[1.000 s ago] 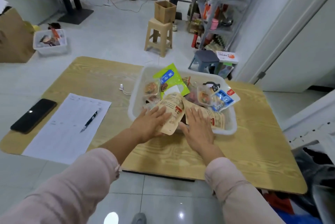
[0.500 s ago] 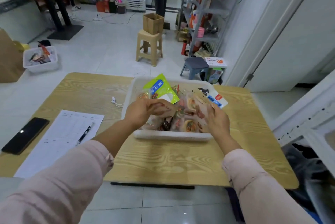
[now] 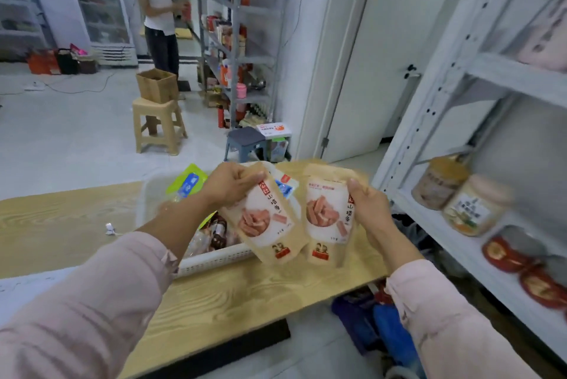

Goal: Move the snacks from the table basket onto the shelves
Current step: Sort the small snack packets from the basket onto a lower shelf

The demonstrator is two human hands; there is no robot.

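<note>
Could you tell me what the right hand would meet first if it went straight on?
Probably nothing nearby: the right hand, gripping a snack pouch, points forward and slightly left past the far edge of the table toward the white door; depth is unclear.

Pale pink long sleeves
Soft, wrinkled left sleeve [image 3: 92, 302] and right sleeve [image 3: 445, 323] end in cuffs just behind left hand [image 3: 228, 184] and right hand [image 3: 371, 210].

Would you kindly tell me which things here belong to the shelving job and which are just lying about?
Job: left hand, left pouch, right hand, right pouch, basket, green packet, white shelf.
Lying about: beige stool, cardboard box, grey stool, cable.
</note>
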